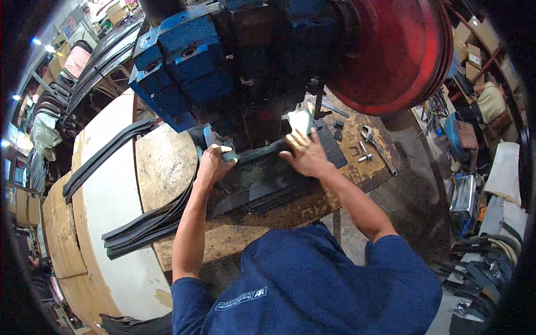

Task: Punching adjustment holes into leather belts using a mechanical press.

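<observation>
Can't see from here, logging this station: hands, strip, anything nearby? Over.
Left hand curled, grip unclear; right hand spread. Dark strip between them, beside blue press. Wrench lying off right.

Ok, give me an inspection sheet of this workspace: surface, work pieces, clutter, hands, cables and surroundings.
Surface: wooden bench, worn and stained.
Job's things: a dark strip runs between the hands along the machine's front; stacked black strips lie left of the left forearm, two more black strips farther left.
Clutter: adjustable wrench and small metal tool on the bench's right.
Hands: left hand curled near the strip's left end, grip unclear; right hand open, fingers spread near its right end.
Cables: none I can make out for certain.
Surroundings: blue machine with red wheel above the bench; another person at far right.
</observation>
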Motion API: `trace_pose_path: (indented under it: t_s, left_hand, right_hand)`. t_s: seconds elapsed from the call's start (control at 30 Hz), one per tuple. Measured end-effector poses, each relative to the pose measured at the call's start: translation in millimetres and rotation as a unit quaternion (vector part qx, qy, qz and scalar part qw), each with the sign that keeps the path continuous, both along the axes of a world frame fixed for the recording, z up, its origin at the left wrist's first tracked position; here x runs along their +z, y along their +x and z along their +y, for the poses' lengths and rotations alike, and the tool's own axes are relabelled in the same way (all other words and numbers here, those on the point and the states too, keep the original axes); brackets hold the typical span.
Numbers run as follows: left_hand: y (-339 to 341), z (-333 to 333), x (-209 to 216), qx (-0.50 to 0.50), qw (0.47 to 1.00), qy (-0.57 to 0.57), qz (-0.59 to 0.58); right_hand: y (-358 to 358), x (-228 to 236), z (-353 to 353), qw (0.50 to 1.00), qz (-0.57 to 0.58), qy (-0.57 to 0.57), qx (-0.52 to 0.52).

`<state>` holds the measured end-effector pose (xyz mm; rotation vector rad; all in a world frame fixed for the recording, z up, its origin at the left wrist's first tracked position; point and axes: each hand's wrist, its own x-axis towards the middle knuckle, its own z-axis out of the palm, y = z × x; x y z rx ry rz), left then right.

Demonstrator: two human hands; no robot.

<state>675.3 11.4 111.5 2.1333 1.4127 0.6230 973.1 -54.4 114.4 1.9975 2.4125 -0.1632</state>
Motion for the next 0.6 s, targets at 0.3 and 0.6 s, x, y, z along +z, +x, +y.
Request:
trace_pose_path:
  t_s: [0.3, 0.6]
  left_hand:
    - [-3, 0, 0, -0.016, 0.999, 0.026, 0.022]
    - [-6, 3, -6, -0.031, 0.999, 0.032, -0.004]
  right_hand:
    - [68, 24, 7, 0.819, 0.528, 0.12, -0.191]
    - [87, -14, 35, 0.786, 0.599, 0.128, -0.079]
